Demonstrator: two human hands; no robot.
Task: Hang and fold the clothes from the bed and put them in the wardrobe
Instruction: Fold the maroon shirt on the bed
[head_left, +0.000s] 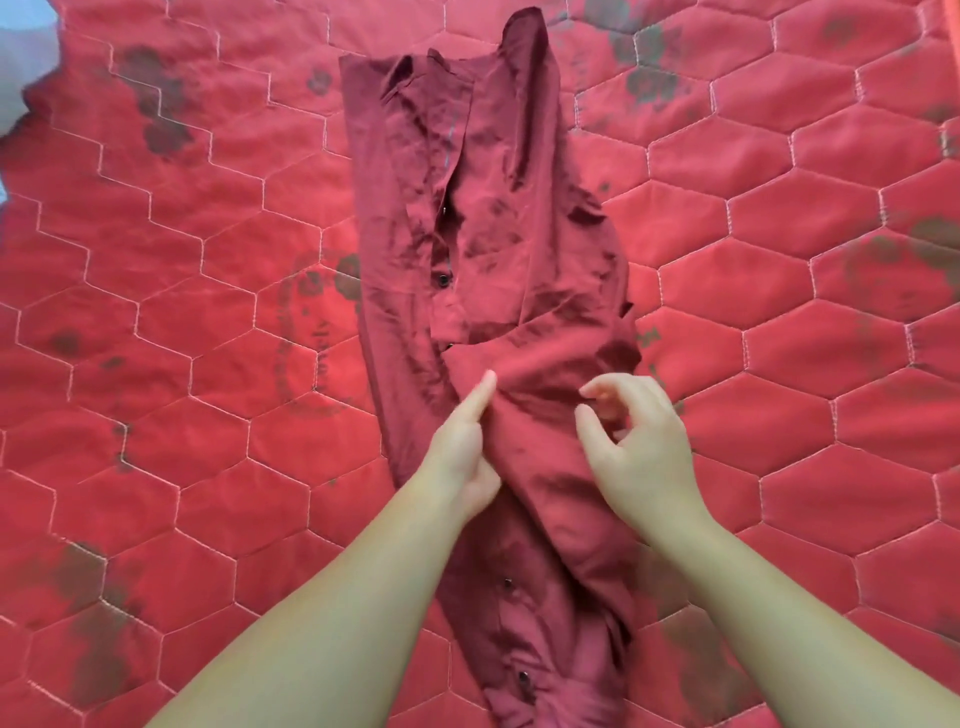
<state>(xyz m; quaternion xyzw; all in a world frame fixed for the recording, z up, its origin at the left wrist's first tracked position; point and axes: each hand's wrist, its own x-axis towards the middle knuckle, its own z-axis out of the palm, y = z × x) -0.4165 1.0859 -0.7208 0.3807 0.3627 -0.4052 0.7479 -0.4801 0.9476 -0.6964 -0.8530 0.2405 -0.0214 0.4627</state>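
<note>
A dark red button-up shirt (483, 249) lies lengthwise on the bed, folded into a long narrow strip with its black buttons showing down the middle. My left hand (467, 447) rests on the shirt's middle, index finger stretched out and pressing the cloth, the other fingers tucked under a fold. My right hand (634, 447) hovers just above the shirt to the right, fingers loosely curled, thumb apart, holding nothing. The shirt's near end runs out of view between my forearms.
The bed is covered by a red quilted spread (208, 441) with hexagon stitching and dark flower prints, stretching on all sides of the shirt. A bit of pale cloth (21, 57) shows at the top left corner.
</note>
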